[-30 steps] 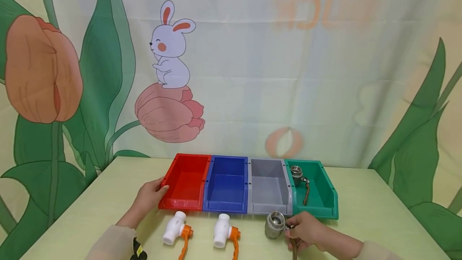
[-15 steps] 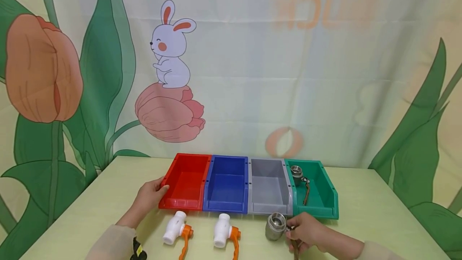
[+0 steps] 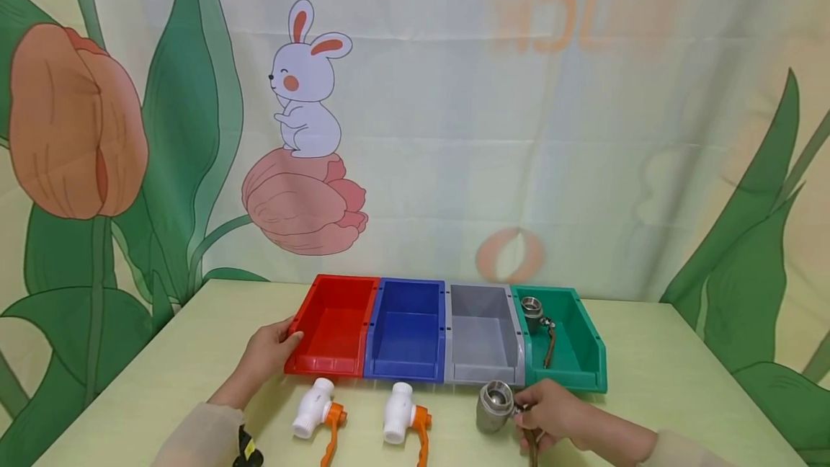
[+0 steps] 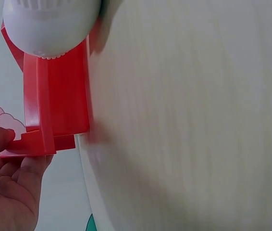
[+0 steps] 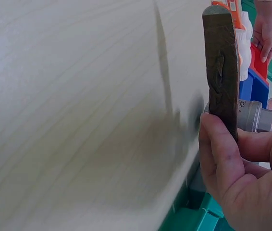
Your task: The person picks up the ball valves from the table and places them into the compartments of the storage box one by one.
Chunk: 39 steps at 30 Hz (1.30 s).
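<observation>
My left hand (image 3: 264, 355) grips the left rim of the red bin (image 3: 336, 330), thumb on top and fingers under the edge in the left wrist view. In front of the grey bin (image 3: 483, 341), my right hand (image 3: 554, 413) holds a metal ball valve (image 3: 491, 415) by its lever handle. The right wrist view shows thumb and fingers pinching that long brown handle (image 5: 221, 67), with the valve body (image 5: 251, 115) behind it. The valve's round opening faces up towards the head camera. A similar metal ball valve (image 3: 533, 317) lies in the green bin (image 3: 573, 373).
Two white plastic ball valves with orange handles lie in front of the bins: one valve (image 3: 313, 413) before the red bin, the other valve (image 3: 398, 416) before the blue bin (image 3: 408, 341). All the bins stand side by side on the pale table (image 3: 655, 366), before a printed curtain (image 3: 415, 128).
</observation>
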{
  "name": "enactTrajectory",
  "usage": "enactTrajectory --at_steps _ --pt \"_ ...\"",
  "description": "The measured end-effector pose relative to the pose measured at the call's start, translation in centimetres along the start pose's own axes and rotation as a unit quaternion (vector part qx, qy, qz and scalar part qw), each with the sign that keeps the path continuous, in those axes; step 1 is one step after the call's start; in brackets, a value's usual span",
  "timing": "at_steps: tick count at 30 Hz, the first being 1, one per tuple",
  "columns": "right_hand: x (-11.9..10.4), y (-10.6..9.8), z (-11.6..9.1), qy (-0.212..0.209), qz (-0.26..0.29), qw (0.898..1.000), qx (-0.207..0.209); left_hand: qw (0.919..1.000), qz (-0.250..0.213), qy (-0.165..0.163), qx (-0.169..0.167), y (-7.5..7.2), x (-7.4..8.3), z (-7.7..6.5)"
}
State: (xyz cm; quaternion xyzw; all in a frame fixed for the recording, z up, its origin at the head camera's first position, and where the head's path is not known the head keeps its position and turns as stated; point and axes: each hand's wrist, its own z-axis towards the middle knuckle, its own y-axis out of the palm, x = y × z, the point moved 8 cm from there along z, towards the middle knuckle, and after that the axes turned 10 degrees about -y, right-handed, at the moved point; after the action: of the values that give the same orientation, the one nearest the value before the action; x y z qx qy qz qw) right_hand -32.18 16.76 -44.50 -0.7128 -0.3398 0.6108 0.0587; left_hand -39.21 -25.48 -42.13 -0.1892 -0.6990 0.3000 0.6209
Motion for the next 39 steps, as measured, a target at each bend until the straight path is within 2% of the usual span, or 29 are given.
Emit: enactTrajectory --at_steps 12,18,23,32,39 --pt "-1.7 -0.9 -0.2 0.001 -0.016 1.0 0.004 0.9999 0.0 0.01 0.002 -0.1 0.2 0.1" --pt "-2.9 -1.4 -0.3 -0.03 -0.008 0.999 -0.01 0.9999 -0.004 0.012 0.002 -0.1 0.3 0.2" --pt "-3.7 -1.9 -0.1 -0.037 0.002 0.999 -0.011 0.9998 -0.003 0.017 0.011 -0.1 0.0 0.5" --pt "-4.7 -2.7 0.6 -0.05 0.019 0.998 -0.014 1.0 -0.002 -0.006 -0.006 0.2 0.0 0.3" --pt "-5.5 -3.2 1.4 -0.045 0.008 0.999 -0.002 1.0 0.002 -0.001 -0.003 0.1 0.1 0.2"
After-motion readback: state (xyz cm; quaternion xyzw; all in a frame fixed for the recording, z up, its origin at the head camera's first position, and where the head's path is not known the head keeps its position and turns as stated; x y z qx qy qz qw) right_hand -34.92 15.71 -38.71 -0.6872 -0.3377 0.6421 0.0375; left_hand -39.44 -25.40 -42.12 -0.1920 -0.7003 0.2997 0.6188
